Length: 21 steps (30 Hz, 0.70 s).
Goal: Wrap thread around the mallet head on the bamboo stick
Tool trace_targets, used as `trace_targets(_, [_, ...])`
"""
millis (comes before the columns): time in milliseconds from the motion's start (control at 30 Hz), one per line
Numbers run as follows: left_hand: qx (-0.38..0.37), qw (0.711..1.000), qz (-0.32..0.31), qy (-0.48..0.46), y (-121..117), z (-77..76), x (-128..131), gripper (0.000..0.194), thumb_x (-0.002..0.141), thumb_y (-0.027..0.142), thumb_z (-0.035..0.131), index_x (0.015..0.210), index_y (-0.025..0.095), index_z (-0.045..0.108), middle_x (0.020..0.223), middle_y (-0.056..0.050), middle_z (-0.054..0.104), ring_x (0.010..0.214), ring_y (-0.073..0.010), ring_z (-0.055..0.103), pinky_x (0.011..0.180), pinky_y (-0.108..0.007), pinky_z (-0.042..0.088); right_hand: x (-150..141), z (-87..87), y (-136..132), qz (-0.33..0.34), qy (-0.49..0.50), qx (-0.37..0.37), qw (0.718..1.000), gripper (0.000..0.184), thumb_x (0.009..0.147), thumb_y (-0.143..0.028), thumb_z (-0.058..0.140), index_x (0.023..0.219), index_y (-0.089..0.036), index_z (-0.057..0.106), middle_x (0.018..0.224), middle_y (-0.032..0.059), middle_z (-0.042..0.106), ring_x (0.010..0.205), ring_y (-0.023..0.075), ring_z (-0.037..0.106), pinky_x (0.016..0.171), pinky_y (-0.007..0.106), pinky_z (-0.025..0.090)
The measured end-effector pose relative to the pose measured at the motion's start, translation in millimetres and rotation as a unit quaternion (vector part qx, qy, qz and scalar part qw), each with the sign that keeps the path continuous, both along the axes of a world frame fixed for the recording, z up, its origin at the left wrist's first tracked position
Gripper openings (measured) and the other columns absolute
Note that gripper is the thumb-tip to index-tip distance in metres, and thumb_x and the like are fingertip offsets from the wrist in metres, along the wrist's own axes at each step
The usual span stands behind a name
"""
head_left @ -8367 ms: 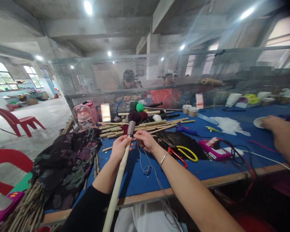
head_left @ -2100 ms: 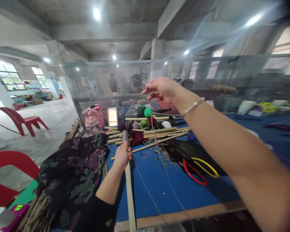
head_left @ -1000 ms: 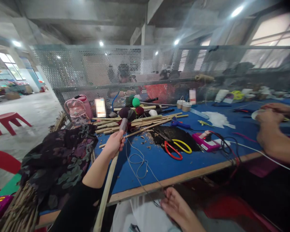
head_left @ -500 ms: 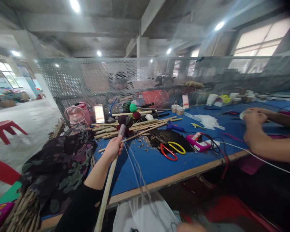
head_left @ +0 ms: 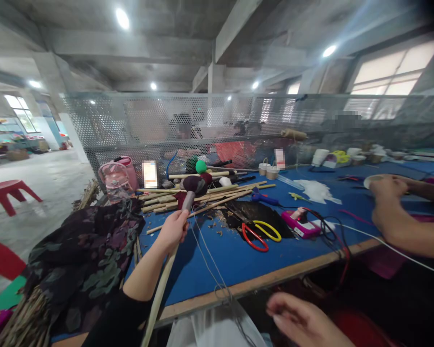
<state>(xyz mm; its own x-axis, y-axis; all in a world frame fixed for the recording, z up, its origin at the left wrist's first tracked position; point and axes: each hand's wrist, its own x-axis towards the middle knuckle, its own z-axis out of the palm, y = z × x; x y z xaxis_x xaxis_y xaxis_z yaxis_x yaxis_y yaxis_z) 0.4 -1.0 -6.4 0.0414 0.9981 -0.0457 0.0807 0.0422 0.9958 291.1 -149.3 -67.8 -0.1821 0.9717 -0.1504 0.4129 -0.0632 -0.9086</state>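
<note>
My left hand (head_left: pixel 173 229) is closed around a pale wooden stick (head_left: pixel 161 289), just below its far end. That end is wrapped in grey thread (head_left: pixel 188 200). Two loose strands (head_left: pixel 210 259) run from beside the hand down over the table edge into a small tangle above a white cloth or bag (head_left: pixel 202 332). Low on the right, off the table edge, my right hand (head_left: pixel 305 318) has its fingers loosely bent and apart, with nothing visible in them. The strands pass to its left. Dark yarn balls (head_left: pixel 194 184) lie just past the wrapped end.
Scissors (head_left: pixel 262 235) with red and yellow handles lie on the blue table (head_left: pixel 238 265), near a blue glue gun (head_left: pixel 264 197) and a purple power strip (head_left: pixel 302 226). Thin sticks (head_left: pixel 217 200) lie behind. Patterned dark cloth (head_left: pixel 94 265) covers the left. A co-worker's hands (head_left: pixel 386 188) are at right.
My right hand was raised over the table about two seconds ago, then dropped low and has come back into view at lower right. My left hand keeps hold of the stick.
</note>
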Motion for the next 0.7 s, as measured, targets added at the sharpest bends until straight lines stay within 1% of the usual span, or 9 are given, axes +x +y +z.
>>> trace_targets(67, [0.012,1.000,-0.001,0.027,-3,-1.7,5,0.026,0.081,0.045,0.044,0.078,0.019,0.045,0.050,0.007,0.039,0.031,-0.0064,0.033,0.030,-0.017,0.024,-42,26.2,31,0.062,0.143,-0.009,0.988,0.038,0.072,-0.038,0.060,0.104,-0.020,0.056,0.102,0.0107,0.062,0.096,0.0230,0.058,0.084,0.034,0.045])
trace_targets(133, [0.034,0.997,0.006,0.072,-4,-4.7,8,0.027,0.081,0.045,0.043,0.073,0.020,0.045,0.048,0.006,0.040,0.031,-0.0075,0.034,0.030,-0.018,0.024,-85,43.4,69,0.054,0.220,0.011,0.974,0.044,0.067,-0.029,0.064,0.108,-0.020,0.049,0.107,0.0100,0.058,0.099,0.0205,0.056,0.088,0.034,0.042])
trace_targets(233, [0.074,0.983,0.034,0.165,-1,-7.1,9,0.028,0.082,0.044,0.041,0.072,0.019,0.049,0.048,0.003,0.045,0.034,-0.0105,0.041,0.035,-0.020,0.028,-141,54.0,127,0.022,0.271,0.031,0.962,0.057,0.055,-0.010,0.061,0.109,-0.020,0.044,0.099,0.0051,0.058,0.087,0.0161,0.056,0.082,0.031,0.043])
trace_targets(300, [0.103,0.967,0.065,0.224,3,-4.4,8,0.028,0.083,0.040,0.041,0.075,0.017,0.054,0.053,0.000,0.052,0.043,-0.0132,0.048,0.042,-0.022,0.032,-165,57.7,158,0.076,0.299,-0.022,0.951,0.054,0.052,-0.006,0.052,0.103,-0.019,0.046,0.076,-0.0010,0.058,0.067,0.0127,0.055,0.069,0.029,0.045])
trace_targets(400, [0.141,0.941,0.112,0.287,13,5.7,5,0.027,0.083,0.036,0.042,0.076,0.016,0.059,0.065,-0.006,0.061,0.059,-0.0174,0.056,0.053,-0.024,0.036,-179,65.8,188,0.179,0.305,-0.104,0.930,0.044,0.049,-0.005,0.046,0.091,-0.018,0.050,0.056,-0.0052,0.051,0.052,0.0107,0.050,0.054,0.025,0.043])
trace_targets(467, [0.147,0.932,0.127,0.305,20,13.0,2,0.029,0.083,0.036,0.042,0.077,0.015,0.061,0.067,-0.008,0.062,0.062,-0.0187,0.056,0.056,-0.025,0.036,-179,72.1,200,0.203,0.268,-0.098,0.937,0.036,0.051,-0.007,0.046,0.086,-0.018,0.051,0.052,-0.0058,0.049,0.046,0.0098,0.047,0.045,0.021,0.036])
trace_targets(600, [0.139,0.935,0.143,0.293,33,16.1,-4,0.033,0.083,0.038,0.040,0.078,0.014,0.061,0.058,-0.006,0.059,0.053,-0.0172,0.054,0.052,-0.025,0.035,-173,75.5,214,0.183,0.162,-0.042,0.969,0.013,0.063,-0.014,0.049,0.075,-0.017,0.051,0.047,-0.0071,0.046,0.031,0.0040,0.027,0.034,0.019,0.014])
trace_targets(633, [0.135,0.938,0.144,0.283,34,13.7,-5,0.033,0.083,0.039,0.041,0.077,0.014,0.061,0.056,-0.005,0.058,0.051,-0.0165,0.053,0.051,-0.025,0.034,-172,73.4,216,0.166,0.154,-0.030,0.974,0.009,0.065,-0.016,0.051,0.074,-0.017,0.050,0.046,-0.0072,0.045,0.031,0.0035,0.025,0.034,0.020,0.013])
trace_targets(700, [0.118,0.950,0.138,0.255,36,6.4,-7,0.034,0.083,0.041,0.040,0.075,0.014,0.061,0.052,-0.004,0.055,0.045,-0.0149,0.050,0.048,-0.024,0.034,-171,66.7,217,0.127,0.164,-0.016,0.978,0.009,0.066,-0.018,0.055,0.073,-0.017,0.050,0.048,-0.0070,0.046,0.035,0.0040,0.030,0.035,0.019,0.018])
